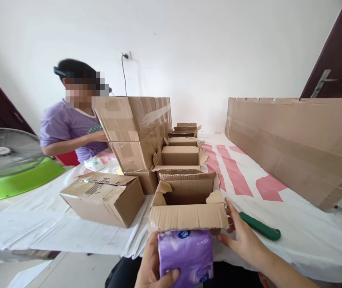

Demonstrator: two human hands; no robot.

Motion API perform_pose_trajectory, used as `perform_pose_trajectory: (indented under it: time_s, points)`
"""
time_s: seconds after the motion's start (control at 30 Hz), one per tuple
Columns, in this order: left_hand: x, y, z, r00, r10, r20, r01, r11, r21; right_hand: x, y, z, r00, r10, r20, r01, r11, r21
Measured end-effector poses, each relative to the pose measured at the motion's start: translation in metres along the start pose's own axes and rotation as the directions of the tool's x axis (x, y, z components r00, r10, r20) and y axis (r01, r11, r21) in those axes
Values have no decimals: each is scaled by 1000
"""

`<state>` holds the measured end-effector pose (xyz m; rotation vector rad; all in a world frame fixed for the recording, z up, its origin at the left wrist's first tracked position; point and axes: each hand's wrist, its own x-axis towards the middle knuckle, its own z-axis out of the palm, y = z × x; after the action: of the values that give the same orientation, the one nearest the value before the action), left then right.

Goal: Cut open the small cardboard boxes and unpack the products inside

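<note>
A purple pack of tissues [185, 256] is in my left hand [153, 268], its thumb across the front and the other fingers along the left side. The pack is just in front of and below the front flap of an open cardboard box [189, 216]. My right hand [237, 232] grips that box at its front right corner, fingers on the side and thumb at the front. The box's flaps are folded outward, and its floor is hidden from me. A green-handled tool [261, 226], perhaps a cutter, lies on the table right of my right hand.
More open boxes [180, 156] line up behind. Stacked taped cartons [135, 136] and a closed carton [102, 196] stand left. A long cardboard panel [291, 144] borders the right. A co-worker [69, 124] sits beyond the stack, near a green fan [18, 176]. A white cloth covers the table [305, 244].
</note>
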<state>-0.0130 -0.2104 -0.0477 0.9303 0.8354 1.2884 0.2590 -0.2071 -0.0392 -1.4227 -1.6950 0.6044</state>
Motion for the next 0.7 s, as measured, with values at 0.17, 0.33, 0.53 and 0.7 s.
perform_pose_trajectory:
  time_s: [0.17, 0.33, 0.53, 0.7]
  points:
    - [17, 23, 8, 998, 47, -52, -46, 999, 20, 19, -3, 19, 1000, -5, 30, 2, 994, 113]
    - [45, 36, 13, 994, 108, -1, -108, 994, 15, 35, -14, 28, 987, -14, -157, 34, 991, 126]
    - [68, 34, 19, 980, 135, 146, -133, 991, -22, 31, -36, 27, 984, -145, -100, 163, 964, 209]
    - [104, 56, 31, 956, 170, 237, -171, 985, -18, 58, -50, 29, 983, -142, -112, 165, 959, 228]
